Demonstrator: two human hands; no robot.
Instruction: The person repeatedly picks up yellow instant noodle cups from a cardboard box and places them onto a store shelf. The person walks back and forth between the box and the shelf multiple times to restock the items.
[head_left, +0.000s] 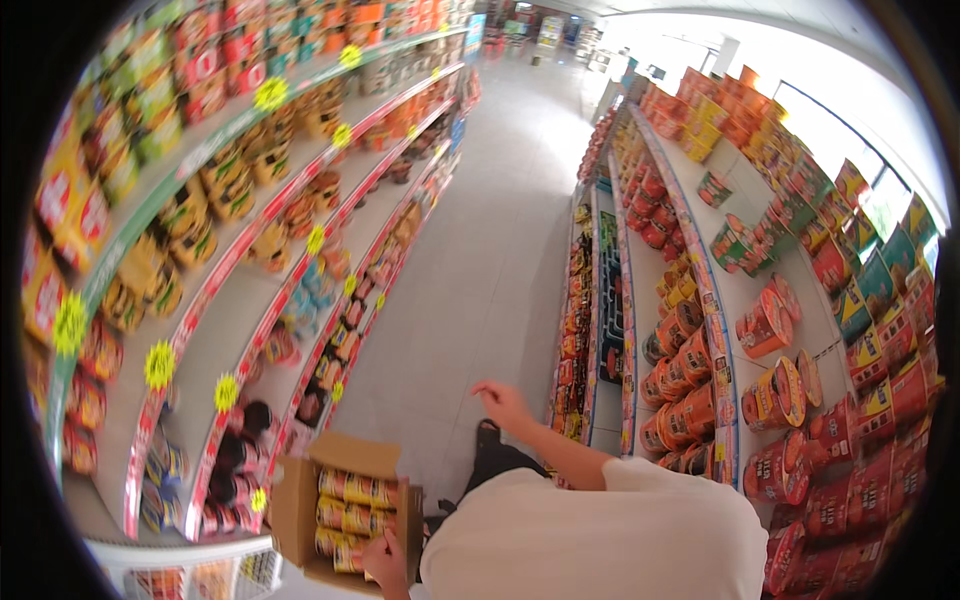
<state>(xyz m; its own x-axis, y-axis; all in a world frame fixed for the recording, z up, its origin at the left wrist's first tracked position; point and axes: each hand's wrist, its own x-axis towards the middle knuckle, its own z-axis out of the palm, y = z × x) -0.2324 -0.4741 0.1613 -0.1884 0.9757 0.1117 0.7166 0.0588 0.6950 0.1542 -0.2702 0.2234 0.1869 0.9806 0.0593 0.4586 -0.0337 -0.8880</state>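
An open cardboard box (289, 517) stands at the lower left, its flaps folded outward. Inside lie several rows of yellow-and-red cylindrical packages (356, 517), which look like cans or cups. My left hand (384, 561) is at the box's near right side, its fingers bent over the packages there. Whether it grips one is hidden. Out over the aisle floor, my right hand (504, 406) hangs in the air with loosely curled fingers and holds nothing.
Shelves (217, 300) of packaged food with yellow star tags run along the left. On the right, another shelf unit (701, 247) bears instant noodle cups (772, 394). Between them the tiled aisle (465, 247) runs away from me. A white rack (187, 559) stands at bottom left.
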